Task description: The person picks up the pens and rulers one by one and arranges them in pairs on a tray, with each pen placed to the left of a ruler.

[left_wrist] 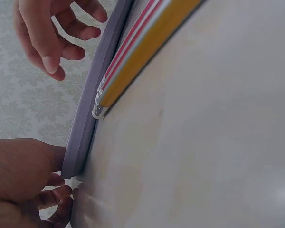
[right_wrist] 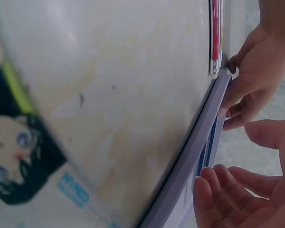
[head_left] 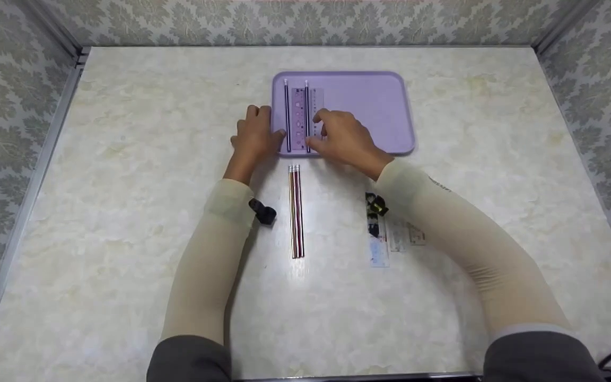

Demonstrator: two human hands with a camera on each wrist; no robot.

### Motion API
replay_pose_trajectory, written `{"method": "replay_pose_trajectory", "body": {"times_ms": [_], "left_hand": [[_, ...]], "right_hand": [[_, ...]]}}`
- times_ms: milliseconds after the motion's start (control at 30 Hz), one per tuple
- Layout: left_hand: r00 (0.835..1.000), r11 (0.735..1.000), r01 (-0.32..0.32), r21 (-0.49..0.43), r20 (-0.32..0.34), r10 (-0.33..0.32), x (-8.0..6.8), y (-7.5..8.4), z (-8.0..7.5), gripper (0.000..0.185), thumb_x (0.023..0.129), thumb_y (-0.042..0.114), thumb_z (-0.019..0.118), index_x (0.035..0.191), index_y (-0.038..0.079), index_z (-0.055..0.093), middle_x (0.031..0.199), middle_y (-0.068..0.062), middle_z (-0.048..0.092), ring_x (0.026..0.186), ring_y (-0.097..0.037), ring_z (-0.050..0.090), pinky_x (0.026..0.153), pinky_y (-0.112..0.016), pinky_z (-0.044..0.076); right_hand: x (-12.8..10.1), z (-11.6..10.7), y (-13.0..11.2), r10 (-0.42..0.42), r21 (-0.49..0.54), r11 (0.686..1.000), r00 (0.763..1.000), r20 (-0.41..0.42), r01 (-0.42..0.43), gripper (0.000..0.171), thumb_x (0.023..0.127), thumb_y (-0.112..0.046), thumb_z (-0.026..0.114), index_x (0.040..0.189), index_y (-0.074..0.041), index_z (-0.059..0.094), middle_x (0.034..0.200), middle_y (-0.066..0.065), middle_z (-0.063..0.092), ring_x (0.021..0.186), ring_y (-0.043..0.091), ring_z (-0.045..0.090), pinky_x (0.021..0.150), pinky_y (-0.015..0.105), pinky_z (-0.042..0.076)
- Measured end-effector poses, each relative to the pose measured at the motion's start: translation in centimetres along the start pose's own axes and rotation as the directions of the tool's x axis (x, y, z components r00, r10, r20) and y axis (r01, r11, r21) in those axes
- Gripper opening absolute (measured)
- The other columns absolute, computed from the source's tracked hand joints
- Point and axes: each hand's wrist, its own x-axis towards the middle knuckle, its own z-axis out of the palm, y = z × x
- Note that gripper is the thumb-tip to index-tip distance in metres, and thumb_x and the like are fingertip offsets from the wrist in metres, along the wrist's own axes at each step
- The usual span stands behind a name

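Your left hand (head_left: 255, 139) rests against the near left corner of the purple tray (head_left: 374, 101), fingers curled on its rim. Your right hand (head_left: 343, 137) hovers over the tray's near edge, fingers loosely bent and holding nothing, their tips beside the rulers (head_left: 300, 118) and dark pens (head_left: 287, 116) lying lengthwise in the tray's left part. The tray sits toward the table's (head_left: 125, 159) far edge. A bundle of pencils (head_left: 296, 212) lies just short of the tray; printed rulers (head_left: 385, 239) lie under your right forearm.
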Motion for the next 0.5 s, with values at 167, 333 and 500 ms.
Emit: {"method": "replay_pose_trajectory", "body": {"times_ms": [167, 333, 500], "left_hand": [[1.000, 1.000, -0.008, 0.011, -0.004, 0.008, -0.1, 0.0, 0.1, 0.063, 0.102, 0.039, 0.058, 0.157, 0.017, 0.035, 0.152, -0.010, 0.038, 0.135, -0.040, 0.044, 0.103, -0.066, 0.042], [1.000, 1.000, -0.009, 0.016, -0.006, 0.009, 0.0, 0.0, 0.0, 0.063, 0.102, 0.040, 0.058, 0.156, 0.017, 0.036, 0.152, -0.010, 0.037, 0.135, -0.041, 0.044, 0.103, -0.066, 0.043], [1.000, 1.000, -0.003, 0.013, -0.004, 0.004, -0.1, 0.1, 0.0, 0.064, 0.102, 0.039, 0.058, 0.157, 0.016, 0.035, 0.154, -0.010, 0.037, 0.137, -0.041, 0.043, 0.104, -0.066, 0.042]], "right_hand": [[-1.5, 0.8, -0.6, -0.142, -0.028, 0.990, 0.990, 0.007, 0.142, 0.053, 0.092, -0.046, 0.071, 0.130, -0.010, 0.061, 0.109, 0.006, 0.066, 0.094, 0.021, 0.061, 0.076, 0.038, 0.055], [-3.0, 1.5, -1.4, -0.225, -0.072, 0.971, 0.971, 0.078, 0.230, 0.062, 0.090, -0.053, 0.072, 0.133, -0.011, 0.060, 0.119, 0.006, 0.067, 0.103, 0.021, 0.063, 0.085, 0.040, 0.056], [-4.1, 2.0, -1.8, -0.243, -0.127, 0.956, 0.955, 0.168, 0.265, 0.077, 0.085, -0.061, 0.073, 0.141, -0.010, 0.056, 0.135, 0.007, 0.061, 0.116, 0.024, 0.061, 0.095, 0.044, 0.055]]}}
